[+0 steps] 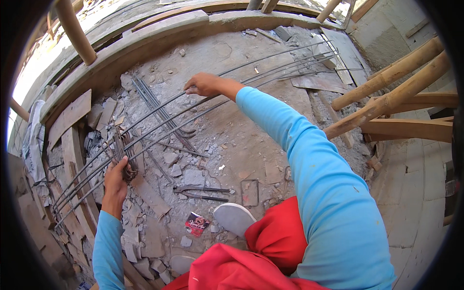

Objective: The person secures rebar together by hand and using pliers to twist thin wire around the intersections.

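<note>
Several long steel reinforcing bars [159, 126] run diagonally from lower left to upper right. My left hand [116, 186] is closed at a bundle of bent steel stirrups [126, 169] hung around the bars near their left part; its thumb shows on top, and the other fingers are mostly hidden. Farther along, my right hand [207, 84] reaches across with its fingers curled together over the farthest bar. Beneath the bars lies a bunch of shorter hooked rods [155, 105]. Steel nippers with dark handles [200, 191] rest on the ground near my feet.
A single rectangular stirrup [250, 193] lies by the nippers, next to a red-and-black packet [196, 224]. Broken concrete and planks [72, 154] cover the left side. Bamboo poles [386, 104] slant in at right. A raised concrete edge [169, 26] curves along the back.
</note>
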